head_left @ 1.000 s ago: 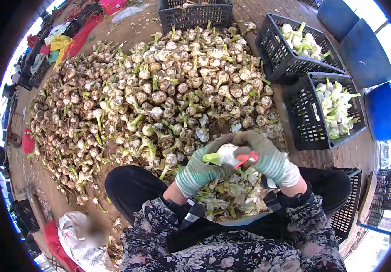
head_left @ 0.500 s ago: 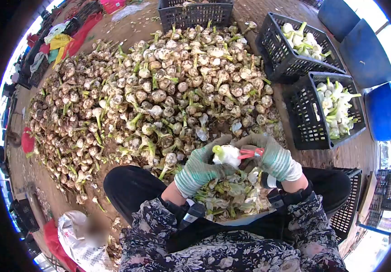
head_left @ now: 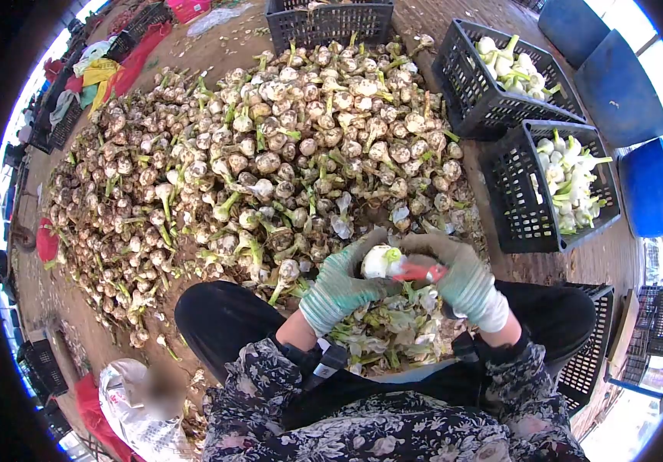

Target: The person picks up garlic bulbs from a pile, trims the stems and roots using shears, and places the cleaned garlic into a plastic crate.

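Observation:
My left hand [head_left: 344, 283], in a green-and-white glove, is closed around a white garlic bulb [head_left: 376, 262] with its cut green stem end toward the right. In my right hand [head_left: 464, 279], also gloved, is a red-handled tool [head_left: 424, 272]; its working end meets the bulb's right side and is blurred. Below both hands lies a heap of peeled skins and leaves [head_left: 393, 331], between my knees. Beyond them spreads a large pile of soil-stained garlic bulbs [head_left: 270, 162] with green stems.
Two black crates, one nearer [head_left: 512, 208] and one farther [head_left: 462, 92], hold clean white bulbs at the right. Another black crate [head_left: 331, 27] stands behind the pile. Blue containers [head_left: 649, 189] line the far right. A white sack [head_left: 127, 408] lies at the lower left.
The bulb has turned in my left hand, so its green stem end now faces right instead of up-left. My right hand has shifted slightly, and the tool stays against the bulb.

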Motion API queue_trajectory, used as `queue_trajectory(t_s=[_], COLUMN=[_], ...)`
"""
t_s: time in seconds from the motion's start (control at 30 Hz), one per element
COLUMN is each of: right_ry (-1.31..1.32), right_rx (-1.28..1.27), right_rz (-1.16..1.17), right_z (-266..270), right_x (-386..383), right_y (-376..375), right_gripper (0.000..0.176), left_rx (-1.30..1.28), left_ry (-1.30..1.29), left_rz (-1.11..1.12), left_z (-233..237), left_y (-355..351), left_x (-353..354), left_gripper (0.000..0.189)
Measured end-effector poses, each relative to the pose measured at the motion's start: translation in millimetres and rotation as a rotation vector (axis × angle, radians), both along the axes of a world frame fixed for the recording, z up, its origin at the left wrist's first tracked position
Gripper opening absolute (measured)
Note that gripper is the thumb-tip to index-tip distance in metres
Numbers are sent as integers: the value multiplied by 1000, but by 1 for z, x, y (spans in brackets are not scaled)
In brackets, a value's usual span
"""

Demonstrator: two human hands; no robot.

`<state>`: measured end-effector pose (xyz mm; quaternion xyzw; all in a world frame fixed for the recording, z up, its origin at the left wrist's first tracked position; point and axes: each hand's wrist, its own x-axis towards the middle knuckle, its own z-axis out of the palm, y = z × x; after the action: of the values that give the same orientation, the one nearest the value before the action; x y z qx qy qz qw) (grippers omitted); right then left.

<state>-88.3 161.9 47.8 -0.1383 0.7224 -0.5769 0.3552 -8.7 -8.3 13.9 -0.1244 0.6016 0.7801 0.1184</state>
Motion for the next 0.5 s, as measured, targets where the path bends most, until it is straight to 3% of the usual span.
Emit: queue_trajectory(t_s=[0.07, 0.13, 0.2, 0.27, 0.33, 0.4, 0.43, 0.5], right_ry=[649, 656, 542, 565, 604, 257, -76, -120], right_rx=[182, 258, 265, 305, 347, 53, -234, -293], right_rz=[94, 71, 65, 41, 13, 8, -133, -88], right_z=[-1, 6, 1, -10, -13, -15, -18, -16], right_x=[11, 17, 15, 2, -10, -17, -12, -1], right_y=[-7, -7, -4, -3, 2, 8, 7, 5], right_gripper=[26, 25, 22, 22, 21, 27, 33, 31], left_rx=[-12, 9, 27, 341, 343, 463, 458, 397], left_ry=[207, 147, 86, -56, -15, 105, 72, 106], left_rz=[76, 26, -18, -94, -96, -81, -88, -74], left_z=[-16, -14, -3, 5, -3, -5, -10, -12], left_y=[5, 4, -1, -4, -3, -3, -4, -3], left_x=[0, 3, 5, 4, 2, 2, 2, 0], left_gripper=[72, 74, 75, 80, 85, 86, 90, 89])
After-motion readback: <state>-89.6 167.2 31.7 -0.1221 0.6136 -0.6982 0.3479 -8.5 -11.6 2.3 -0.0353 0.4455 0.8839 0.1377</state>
